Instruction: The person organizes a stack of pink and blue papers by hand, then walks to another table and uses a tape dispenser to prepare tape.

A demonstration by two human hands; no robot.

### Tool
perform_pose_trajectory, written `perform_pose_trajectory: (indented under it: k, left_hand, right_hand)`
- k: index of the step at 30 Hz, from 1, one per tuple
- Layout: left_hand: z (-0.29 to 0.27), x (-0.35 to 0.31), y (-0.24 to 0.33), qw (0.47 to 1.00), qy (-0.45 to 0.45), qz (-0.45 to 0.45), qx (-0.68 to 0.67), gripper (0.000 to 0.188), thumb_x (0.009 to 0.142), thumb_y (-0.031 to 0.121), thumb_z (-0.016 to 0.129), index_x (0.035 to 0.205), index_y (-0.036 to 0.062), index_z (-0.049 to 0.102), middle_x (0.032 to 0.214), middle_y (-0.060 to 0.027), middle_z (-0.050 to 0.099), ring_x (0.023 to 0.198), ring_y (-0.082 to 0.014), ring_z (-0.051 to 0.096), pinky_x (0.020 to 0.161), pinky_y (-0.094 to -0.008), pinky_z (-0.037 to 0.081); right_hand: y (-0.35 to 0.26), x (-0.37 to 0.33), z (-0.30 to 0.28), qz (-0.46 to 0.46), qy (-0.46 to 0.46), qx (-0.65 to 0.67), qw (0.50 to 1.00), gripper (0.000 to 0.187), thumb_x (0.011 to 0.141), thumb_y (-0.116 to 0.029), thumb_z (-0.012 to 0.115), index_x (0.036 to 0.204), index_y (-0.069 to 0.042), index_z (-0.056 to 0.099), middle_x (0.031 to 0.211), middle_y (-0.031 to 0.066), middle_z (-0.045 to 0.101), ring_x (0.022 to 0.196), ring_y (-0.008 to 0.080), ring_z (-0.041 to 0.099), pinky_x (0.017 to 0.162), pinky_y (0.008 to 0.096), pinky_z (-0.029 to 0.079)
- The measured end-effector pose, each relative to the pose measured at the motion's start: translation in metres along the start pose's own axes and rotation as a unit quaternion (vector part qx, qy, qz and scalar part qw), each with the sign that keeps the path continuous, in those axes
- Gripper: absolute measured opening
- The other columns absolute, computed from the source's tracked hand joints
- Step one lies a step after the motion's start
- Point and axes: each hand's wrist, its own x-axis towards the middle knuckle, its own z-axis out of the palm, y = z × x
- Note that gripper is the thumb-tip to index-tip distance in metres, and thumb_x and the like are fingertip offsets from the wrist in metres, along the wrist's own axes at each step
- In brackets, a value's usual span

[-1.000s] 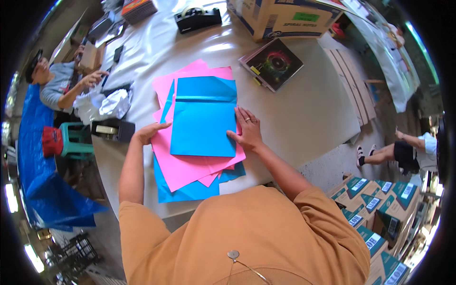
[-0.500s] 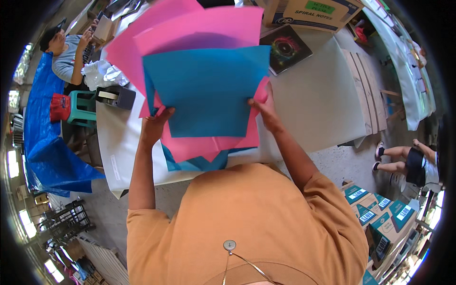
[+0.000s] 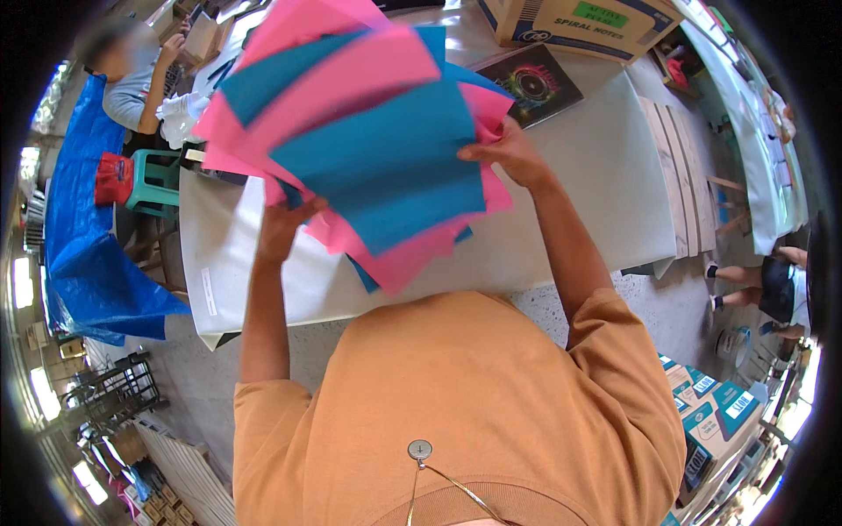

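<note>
Above the table I hold a fanned stack of blue and pink paper sheets (image 3: 386, 167), with a blue sheet on top. Pink and blue corners stick out at uneven angles behind and below it. My left hand (image 3: 285, 223) grips the lower left side of the stack, its thumb over the sheets. At the right edge my right hand (image 3: 513, 156) pinches the sheets, thumb on the blue top one and fingers behind. The far part of the stack is blurred by motion.
A pale-covered table (image 3: 588, 184) lies under my hands. A dark notebook with a colourful ring design (image 3: 535, 83) and a cardboard box (image 3: 574, 26) are at its far side. On the left are a green stool (image 3: 156, 180), a blue tarp (image 3: 88, 228) and a seated person (image 3: 132, 83).
The stack has turned and tilted, its right side rising and its sheets fanning further apart, so more blue shows between the pink. My right hand has shifted slightly right and up.
</note>
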Motion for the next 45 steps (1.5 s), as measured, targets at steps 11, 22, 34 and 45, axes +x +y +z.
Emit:
perform_pose_trajectory:
  k: [11,22,34,45]
  left_hand:
    - [0.020,-0.012,-0.068,0.979,-0.104,-0.177,0.000,0.050,0.073,0.017,0.074,0.116,0.0014,0.054,0.106,-0.0049,0.060,0.095,-0.0145,0.056,0.086,-0.0298,0.043]
    - [0.054,-0.048,-0.081,0.933,-0.086,-0.210,-0.281,0.064,0.077,0.021,0.071,0.130,0.0028,0.041,0.120,-0.0078,0.054,0.110,-0.0187,0.053,0.089,-0.0344,0.046]
    - [0.060,-0.024,-0.083,0.984,-0.007,-0.175,0.014,0.050,0.087,0.030,0.059,0.125,0.0015,0.044,0.115,-0.0133,0.056,0.103,-0.0195,0.055,0.086,-0.0330,0.044]
    - [0.066,-0.008,-0.090,0.886,0.261,-0.059,0.380,0.017,0.078,0.021,0.068,0.090,0.0093,0.068,0.094,-0.0127,0.061,0.092,-0.0249,0.058,0.083,-0.0352,0.046]
  right_hand:
    - [0.084,-0.034,-0.024,0.113,-0.042,0.089,0.989,0.066,0.075,-0.023,0.070,0.131,-0.003,0.041,0.127,0.0078,0.049,0.116,0.0183,0.047,0.101,0.0325,0.034]
    - [0.095,-0.072,-0.043,0.295,-0.097,0.137,0.941,0.075,0.074,-0.026,0.073,0.133,-0.001,0.035,0.124,0.0106,0.051,0.112,0.0207,0.050,0.095,0.0350,0.042]
    - [0.092,-0.029,-0.017,0.324,-0.020,0.006,0.946,0.066,0.075,-0.020,0.072,0.131,-0.003,0.040,0.123,0.0111,0.051,0.113,0.0229,0.049,0.096,0.0364,0.041]
    - [0.100,-0.028,-0.011,0.345,0.040,-0.028,0.937,0.065,0.079,-0.029,0.069,0.131,-0.004,0.039,0.122,0.0109,0.052,0.109,0.0235,0.052,0.091,0.0401,0.046]
